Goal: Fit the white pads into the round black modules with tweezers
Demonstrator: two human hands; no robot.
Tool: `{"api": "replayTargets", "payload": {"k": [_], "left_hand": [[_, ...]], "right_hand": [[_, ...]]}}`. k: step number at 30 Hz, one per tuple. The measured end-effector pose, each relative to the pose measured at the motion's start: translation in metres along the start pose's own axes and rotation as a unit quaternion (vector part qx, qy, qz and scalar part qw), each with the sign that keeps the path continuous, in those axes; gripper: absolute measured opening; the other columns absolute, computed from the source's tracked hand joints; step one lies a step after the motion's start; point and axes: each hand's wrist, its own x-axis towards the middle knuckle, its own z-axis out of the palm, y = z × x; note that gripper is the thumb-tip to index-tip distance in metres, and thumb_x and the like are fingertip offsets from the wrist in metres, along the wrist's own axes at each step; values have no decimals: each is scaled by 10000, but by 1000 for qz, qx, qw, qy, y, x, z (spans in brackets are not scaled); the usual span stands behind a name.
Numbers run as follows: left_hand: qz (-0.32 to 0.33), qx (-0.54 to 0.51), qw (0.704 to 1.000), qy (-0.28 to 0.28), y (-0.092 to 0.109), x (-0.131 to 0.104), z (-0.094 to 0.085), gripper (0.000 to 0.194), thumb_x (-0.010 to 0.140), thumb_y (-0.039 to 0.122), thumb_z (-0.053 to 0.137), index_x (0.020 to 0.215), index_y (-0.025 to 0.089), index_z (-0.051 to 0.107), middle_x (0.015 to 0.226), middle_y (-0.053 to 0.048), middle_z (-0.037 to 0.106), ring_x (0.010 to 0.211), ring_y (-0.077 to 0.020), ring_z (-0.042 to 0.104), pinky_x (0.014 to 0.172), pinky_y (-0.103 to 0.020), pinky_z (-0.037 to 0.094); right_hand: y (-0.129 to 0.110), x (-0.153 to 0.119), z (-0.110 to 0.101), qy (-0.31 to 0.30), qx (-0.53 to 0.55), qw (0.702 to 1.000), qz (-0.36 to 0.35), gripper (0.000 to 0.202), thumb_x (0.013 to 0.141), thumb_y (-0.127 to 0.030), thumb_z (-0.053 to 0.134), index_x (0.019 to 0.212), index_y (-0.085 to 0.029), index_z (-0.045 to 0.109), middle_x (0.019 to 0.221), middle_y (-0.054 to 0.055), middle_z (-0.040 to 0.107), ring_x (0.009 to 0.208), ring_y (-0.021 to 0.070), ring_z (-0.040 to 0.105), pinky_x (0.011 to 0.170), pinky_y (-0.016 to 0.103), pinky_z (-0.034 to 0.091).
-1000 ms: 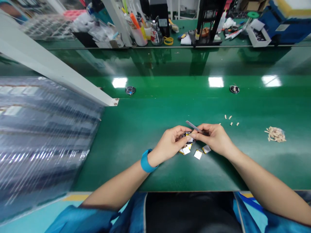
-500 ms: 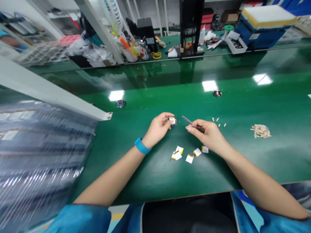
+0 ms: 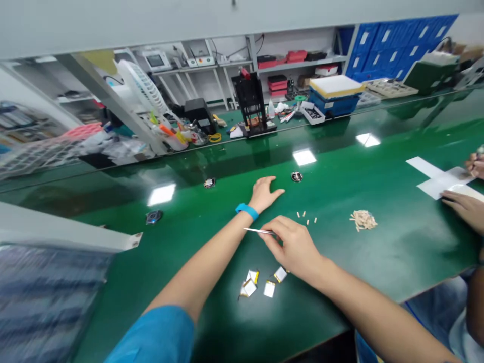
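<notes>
Slim metal tweezers (image 3: 259, 231), pinched in the right hand (image 3: 289, 242), point leftward with their long axis nearly level across the view, the tip lying over the left forearm (image 3: 212, 257) as seen from above. Half a second ago the left hand (image 3: 263, 194) gripped a round piece bearing a battery, whereas now its thumb and fingers are spread apart near a dark round module (image 3: 297, 177), and a battery-bearing round piece (image 3: 209, 182) lies to its left. Green tabletop (image 3: 302, 312) stretches from the loose batteries (image 3: 269, 289) to the near edge, which slants up rightward beneath the right forearm (image 3: 363, 297).
</notes>
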Motion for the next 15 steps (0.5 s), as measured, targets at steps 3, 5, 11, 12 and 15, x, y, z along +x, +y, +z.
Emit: {"api": "replayTargets", "payload": {"k": [3, 5, 11, 12, 15], "left_hand": [[12, -6, 1000, -25, 30, 19, 29, 712, 781, 445, 724, 1356, 96, 489, 1469, -164, 415, 1425, -314, 258, 1191, -480, 167], [1, -15, 1000, -26, 40, 31, 40, 765, 783, 464, 717, 1392, 86, 447, 1511, -200, 327, 1454, -349, 162, 1183, -552, 86], [-1, -86, 996, 6, 44, 38, 42, 441, 765, 325, 756, 1154, 154, 639, 1452, -163, 430, 1437, -340, 216, 1182, -548, 55], [4, -105, 994, 13, 43, 34, 39, 400, 769, 292, 750, 1126, 149, 640, 1397, -155, 492, 1412, -318, 278, 1186, -517, 113], [14, -176, 984, 18, 39, 12, 28, 384, 775, 237, 730, 1121, 142, 592, 1209, -128, 616, 1219, -252, 510, 1089, -414, 359]], "right_hand": [[6, 1, -1, 26, -14, 999, -30, 153, 970, -209, 515, 908, -156, 646, 877, 56, 656, 808, 172, 609, 723, 284, 477], [10, 2, -3, 44, -19, 998, -46, 166, 977, -235, 515, 911, -161, 648, 870, 56, 659, 803, 173, 608, 724, 292, 482], [15, 4, -6, 106, -16, 991, -85, 158, 960, -198, 521, 974, -142, 668, 912, 88, 646, 871, 200, 599, 756, 328, 508], [15, 5, -7, 116, -15, 989, -87, 171, 961, -194, 512, 988, -147, 674, 937, 97, 638, 886, 202, 597, 765, 335, 512], [13, 6, -12, 140, 11, 987, -72, 204, 959, -193, 500, 1018, -159, 692, 1013, 121, 607, 909, 198, 594, 785, 341, 516]]}}
